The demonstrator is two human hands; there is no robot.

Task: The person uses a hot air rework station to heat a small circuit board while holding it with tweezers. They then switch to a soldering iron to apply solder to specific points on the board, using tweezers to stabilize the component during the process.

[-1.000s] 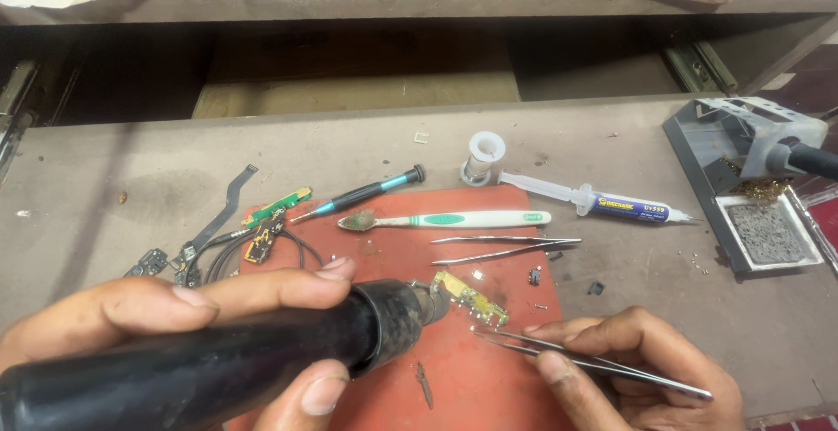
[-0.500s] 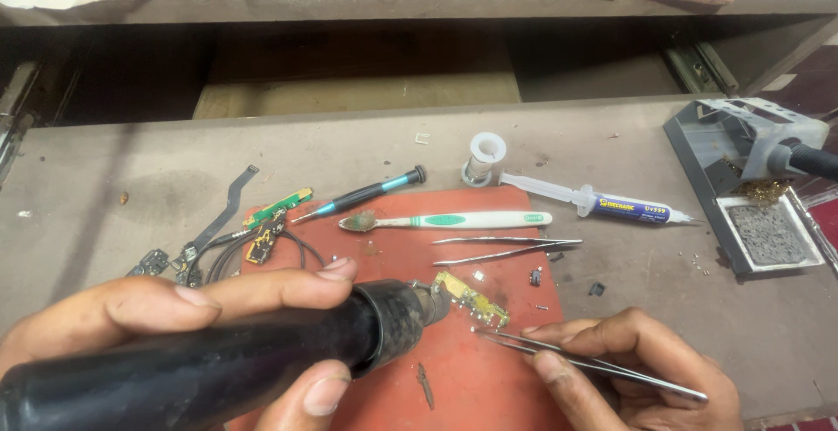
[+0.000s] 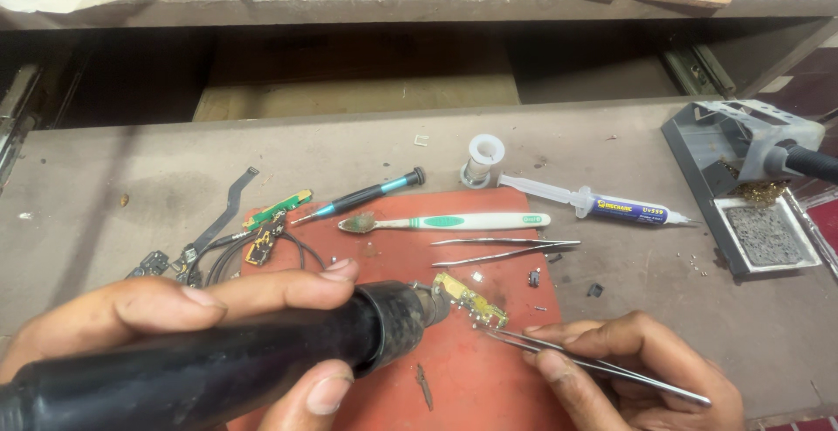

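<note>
Two hands flank one small yellow-green circuit board on the red mat: left hand gripping the black hot-air handpiece at nine o'clock, right hand pinching tweezers at four o'clock, board's long axis ten-to-four.

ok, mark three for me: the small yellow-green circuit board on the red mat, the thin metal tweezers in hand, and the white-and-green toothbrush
small yellow-green circuit board [image 3: 471, 302], head view, middle of the board.
thin metal tweezers in the right hand [image 3: 559, 354], head view, bare shaft ahead of the fingers.
white-and-green toothbrush [image 3: 454, 221], head view, mid handle.
</note>
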